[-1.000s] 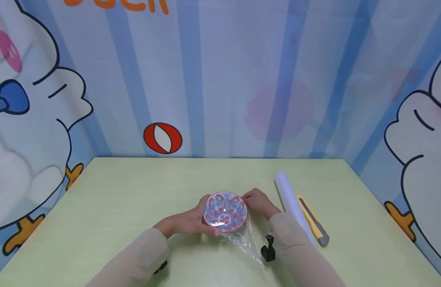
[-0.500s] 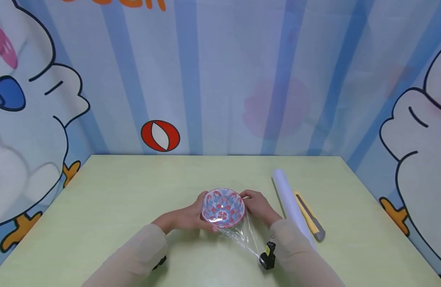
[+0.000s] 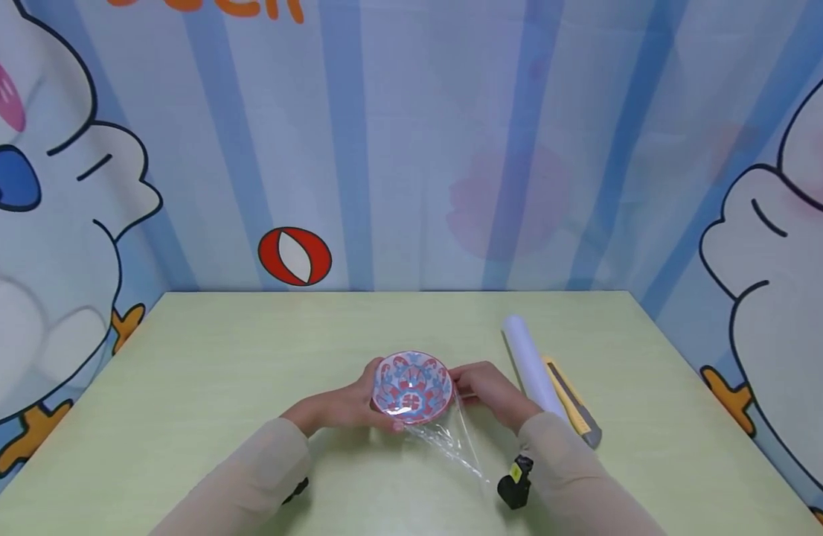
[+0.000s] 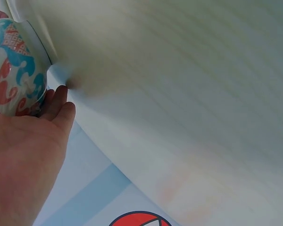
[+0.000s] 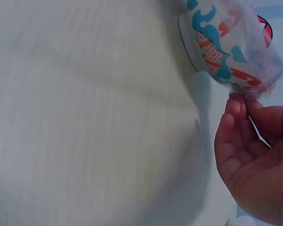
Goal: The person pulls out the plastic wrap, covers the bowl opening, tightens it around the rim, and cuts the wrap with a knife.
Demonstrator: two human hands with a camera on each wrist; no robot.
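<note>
A small bowl (image 3: 412, 387) with a red and blue pattern stands near the front middle of the table, clear plastic film (image 3: 452, 445) stretched over it and trailing from its near side. My left hand (image 3: 347, 406) holds the bowl's left side, thumb at the near rim and fingers round the outside. In the left wrist view, the bowl's patterned outer wall (image 4: 19, 70) rests against the fingers. On the right, my right hand (image 3: 493, 388) pinches the film at the bowl's edge; the right wrist view shows thumb and fingertips meeting on the gathered film (image 5: 247, 89).
To the right of the right hand lies a pale purple roll (image 3: 533, 365), with a yellow and grey utility knife (image 3: 574, 402) beside it. A black wrist device (image 3: 515, 482) hangs under the right sleeve. Behind the table (image 3: 284, 335) stands a striped blue cartoon backdrop (image 3: 398, 149).
My right hand has lowered slightly along the bowl's right side, and its wrist has shifted outward. My left hand keeps its hold on the bowl. The whole view has drifted a little.
</note>
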